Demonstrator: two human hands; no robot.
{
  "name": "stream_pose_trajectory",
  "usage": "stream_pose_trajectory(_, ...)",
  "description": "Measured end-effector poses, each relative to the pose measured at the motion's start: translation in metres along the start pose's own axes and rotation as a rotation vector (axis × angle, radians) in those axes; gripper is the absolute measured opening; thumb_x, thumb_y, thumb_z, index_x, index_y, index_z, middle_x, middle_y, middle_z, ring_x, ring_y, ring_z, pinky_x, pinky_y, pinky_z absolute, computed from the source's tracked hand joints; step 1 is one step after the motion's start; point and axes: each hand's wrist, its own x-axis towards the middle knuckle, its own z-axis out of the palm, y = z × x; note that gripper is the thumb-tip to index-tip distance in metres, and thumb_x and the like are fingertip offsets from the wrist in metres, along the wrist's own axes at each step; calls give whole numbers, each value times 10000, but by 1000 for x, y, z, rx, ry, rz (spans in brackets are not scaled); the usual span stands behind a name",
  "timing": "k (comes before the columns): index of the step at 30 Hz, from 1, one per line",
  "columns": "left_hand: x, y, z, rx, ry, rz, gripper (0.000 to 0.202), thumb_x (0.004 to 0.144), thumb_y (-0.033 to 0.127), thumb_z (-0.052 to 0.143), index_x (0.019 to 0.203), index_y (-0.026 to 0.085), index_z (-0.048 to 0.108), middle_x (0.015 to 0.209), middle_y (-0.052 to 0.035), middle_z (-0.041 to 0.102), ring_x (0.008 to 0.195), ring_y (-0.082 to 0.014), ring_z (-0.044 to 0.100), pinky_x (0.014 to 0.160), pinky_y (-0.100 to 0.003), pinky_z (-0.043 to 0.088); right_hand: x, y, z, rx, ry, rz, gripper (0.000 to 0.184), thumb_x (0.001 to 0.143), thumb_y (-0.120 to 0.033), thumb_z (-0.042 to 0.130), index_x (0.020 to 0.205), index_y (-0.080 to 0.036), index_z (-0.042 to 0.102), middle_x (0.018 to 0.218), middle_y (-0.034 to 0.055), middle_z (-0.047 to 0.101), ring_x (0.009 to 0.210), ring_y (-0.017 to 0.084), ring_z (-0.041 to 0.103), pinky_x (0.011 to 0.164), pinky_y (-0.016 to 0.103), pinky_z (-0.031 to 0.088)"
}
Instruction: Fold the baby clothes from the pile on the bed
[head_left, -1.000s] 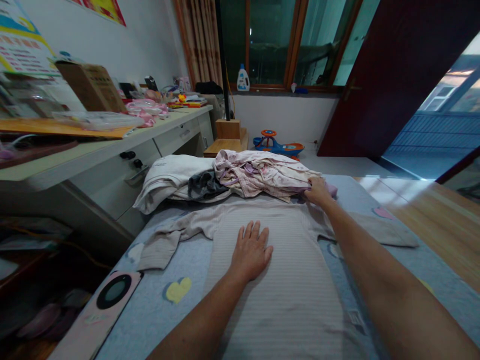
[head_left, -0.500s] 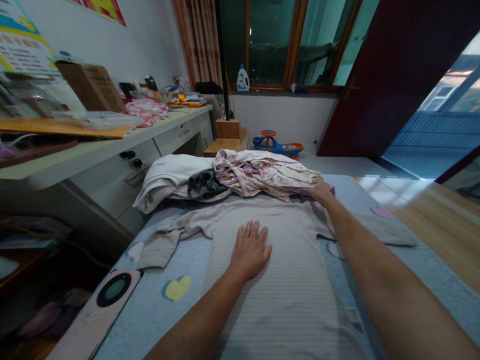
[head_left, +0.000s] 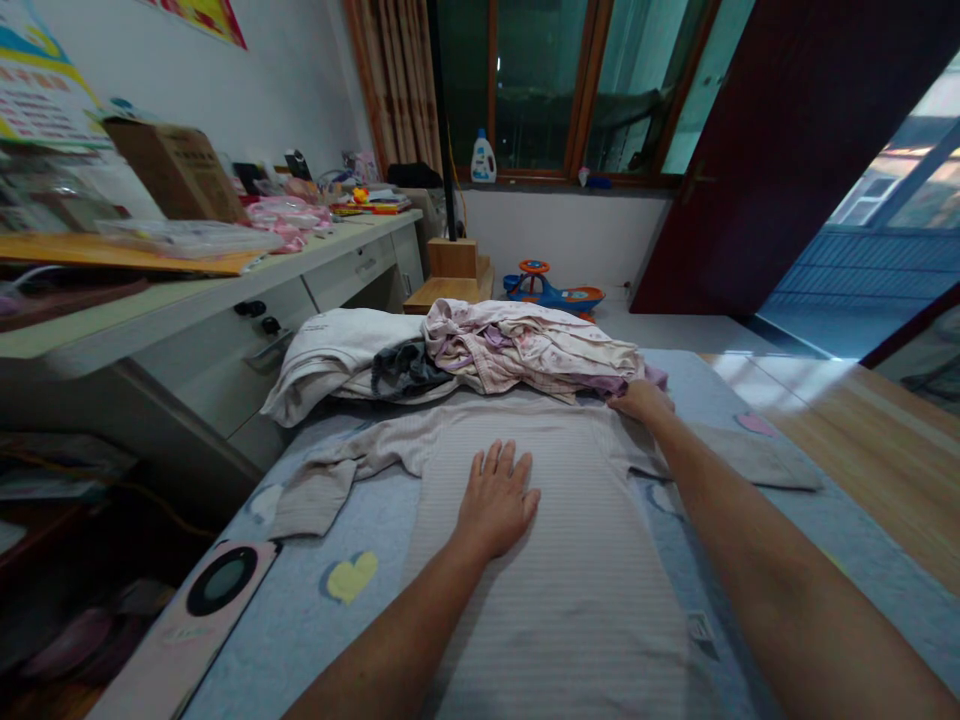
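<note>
A beige striped long-sleeved shirt lies spread flat on the blue bed sheet, its sleeves out to both sides. My left hand rests flat and open on the middle of the shirt, fingers together and pointing away. My right hand reaches far forward to the shirt's right shoulder, at the foot of a heap of crumpled clothes. Its fingers are curled down on the fabric; what they pinch is hidden.
White and dark garments lie left of the heap. A pink phone lies on the bed's left edge. A cluttered desk with drawers runs along the left. A toy car stands on the floor by the window; wooden board at right.
My right hand has slid from the edge of the clothes heap down onto the shirt's right shoulder. My left hand has stayed flat on the shirt.
</note>
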Motion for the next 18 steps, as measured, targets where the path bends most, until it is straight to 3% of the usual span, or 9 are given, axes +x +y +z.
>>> stream_pose_trajectory(5,0,1,-2,-4,-12,-4,554,989,491,413,1487,249,432,1601,-109,357,1492,-306,262,1207,-537,203,5,-7,8,37,-8,-143,425,777,-261,687,1188,-161,729,1178,160,721,1095,285,661,897,335,501)
stream_pose_trajectory(8,0,1,-2,-8,-10,-2,553,989,489,412,1484,243,436,1600,-113,359,1493,-308,259,1207,-539,207,7,-9,10,65,6,-174,449,807,-222,641,1250,-184,700,1236,136,704,1143,268,643,933,326,487)
stream_pose_trajectory(14,1,0,-2,-10,-5,3,555,991,497,407,1485,244,437,1600,-113,357,1491,-313,264,1203,-541,219,11,-15,8,103,76,-72,374,812,-161,592,1135,-23,719,1137,257,702,1115,318,649,943,362,479)
stream_pose_trajectory(18,0,-1,0,-2,-4,2,556,994,496,400,1491,249,427,1603,-110,352,1493,-307,259,1207,-539,209,11,-20,5,168,175,-29,400,850,-122,505,1189,20,665,1154,282,673,1129,324,630,953,361,464)
